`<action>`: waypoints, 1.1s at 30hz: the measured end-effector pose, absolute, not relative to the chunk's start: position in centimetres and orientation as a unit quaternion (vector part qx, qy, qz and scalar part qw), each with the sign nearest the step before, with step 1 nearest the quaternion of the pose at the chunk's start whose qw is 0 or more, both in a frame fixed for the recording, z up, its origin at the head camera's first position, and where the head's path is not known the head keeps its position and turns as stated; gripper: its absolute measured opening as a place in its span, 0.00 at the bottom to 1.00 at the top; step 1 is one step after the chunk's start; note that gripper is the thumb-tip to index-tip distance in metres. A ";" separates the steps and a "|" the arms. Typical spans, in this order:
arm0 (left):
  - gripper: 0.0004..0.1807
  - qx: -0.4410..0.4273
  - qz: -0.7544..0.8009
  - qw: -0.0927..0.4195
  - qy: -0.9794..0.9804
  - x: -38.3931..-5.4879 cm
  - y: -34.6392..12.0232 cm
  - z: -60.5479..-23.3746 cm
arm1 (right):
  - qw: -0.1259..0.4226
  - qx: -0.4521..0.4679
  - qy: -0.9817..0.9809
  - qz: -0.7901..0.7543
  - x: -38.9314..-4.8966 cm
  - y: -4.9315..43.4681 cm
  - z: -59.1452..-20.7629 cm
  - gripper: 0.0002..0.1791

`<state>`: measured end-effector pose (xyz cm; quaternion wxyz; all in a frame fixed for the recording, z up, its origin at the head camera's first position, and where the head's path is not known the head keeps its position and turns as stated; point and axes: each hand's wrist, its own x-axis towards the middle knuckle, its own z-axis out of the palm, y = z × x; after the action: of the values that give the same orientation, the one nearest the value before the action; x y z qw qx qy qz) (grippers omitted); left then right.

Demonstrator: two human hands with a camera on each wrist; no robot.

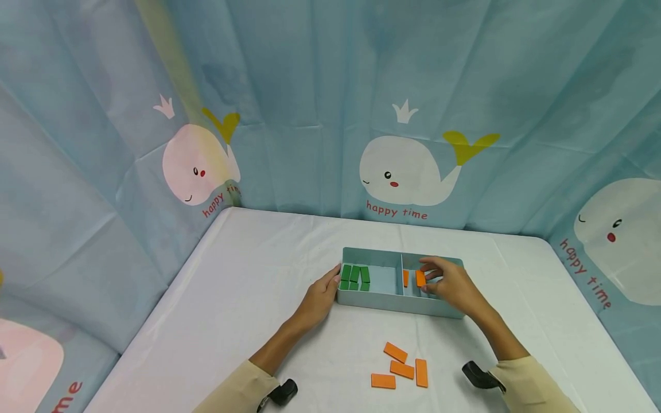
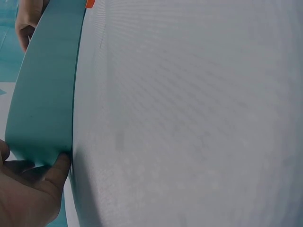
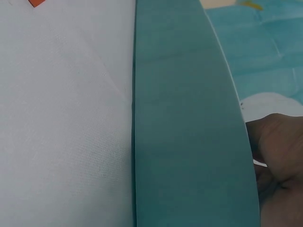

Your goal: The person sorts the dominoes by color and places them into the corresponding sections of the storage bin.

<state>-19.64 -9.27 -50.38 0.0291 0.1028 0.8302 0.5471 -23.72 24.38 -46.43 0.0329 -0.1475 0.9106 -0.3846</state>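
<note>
My left hand (image 1: 318, 295) rests against the left end of a blue-green divided box (image 1: 403, 304), its fingers laid along that end wall. In the left wrist view its fingertips touch the end of the box. Over the right compartment, my right hand (image 1: 449, 282) pinches an orange rectangular tile (image 1: 420, 279) between thumb and fingers. Another orange tile (image 1: 405, 279) stands beside the divider in the same compartment. Several green tiles (image 1: 356, 273) sit in rows at the left of the larger compartment. The box wall hides the right fingertips in the right wrist view.
Several loose orange tiles (image 1: 383, 381) lie on the white tablecloth (image 1: 248, 287) in front of the box. A blue curtain (image 1: 299, 160) with whale prints hangs behind the table and along its sides.
</note>
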 end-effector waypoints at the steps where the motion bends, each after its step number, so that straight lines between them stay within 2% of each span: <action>1: 0.29 0.102 0.547 0.029 0.830 -19.6 -9.3 -50.4 | 0.038 -0.147 0.911 -0.384 -23.8 24.3 -46.4 0.34; 18: 0.30 0.103 0.552 0.031 0.827 -19.6 -9.2 -50.4 | 0.049 -0.147 0.912 -0.381 -24.4 24.1 -47.0 0.32; 33: 0.29 0.103 0.551 0.028 0.828 -19.5 -9.2 -50.2 | -0.029 -0.174 0.905 -0.387 -22.7 24.9 -46.9 0.28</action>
<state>-19.54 -9.18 -50.21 0.0282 0.1027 0.8280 0.5505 -22.73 24.90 -46.86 -0.0292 -0.1743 0.9050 -0.3869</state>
